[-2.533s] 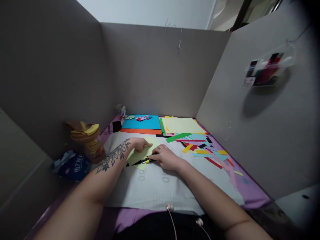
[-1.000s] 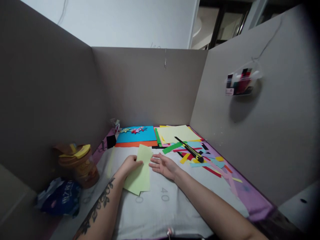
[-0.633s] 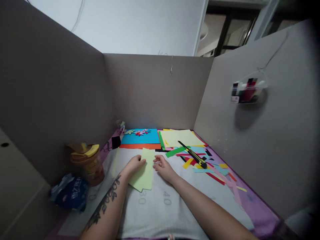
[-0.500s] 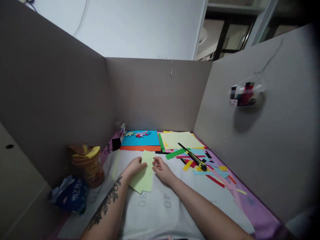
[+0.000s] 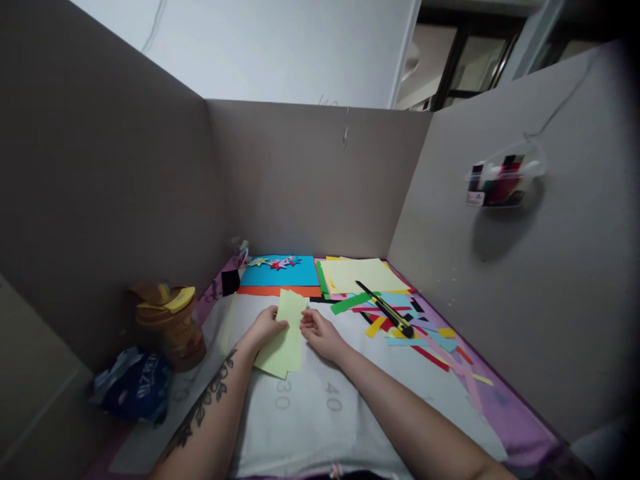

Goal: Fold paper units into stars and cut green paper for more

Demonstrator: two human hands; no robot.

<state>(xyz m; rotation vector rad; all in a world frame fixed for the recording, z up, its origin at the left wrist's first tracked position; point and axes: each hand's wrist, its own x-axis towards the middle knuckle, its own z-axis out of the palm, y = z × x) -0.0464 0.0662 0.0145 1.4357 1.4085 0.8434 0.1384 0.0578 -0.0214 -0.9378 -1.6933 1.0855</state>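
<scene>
Two overlapping pieces of light green paper (image 5: 286,343) are held over the white sheet, slightly fanned at the lower end. My left hand (image 5: 265,328) grips them at the left edge, its thumb lying across the front. At their right edge is my right hand (image 5: 320,333), with fingers loosely bent and a little apart. Its fingertips are right by the paper, and I cannot tell whether they touch it. To the right, a black and yellow utility knife (image 5: 387,311) rests on scattered coloured paper strips (image 5: 435,357).
Behind my hands lie a blue sheet (image 5: 295,277) with small paper stars (image 5: 277,263) and a stack of pale yellow sheets (image 5: 363,275). A brown lidded cup (image 5: 175,333) and a blue packet (image 5: 137,383) stand left. Grey panels (image 5: 320,180) enclose the table.
The view has shifted slightly. My left hand still holds the green paper, and my right fingertips have come closer to its right edge.
</scene>
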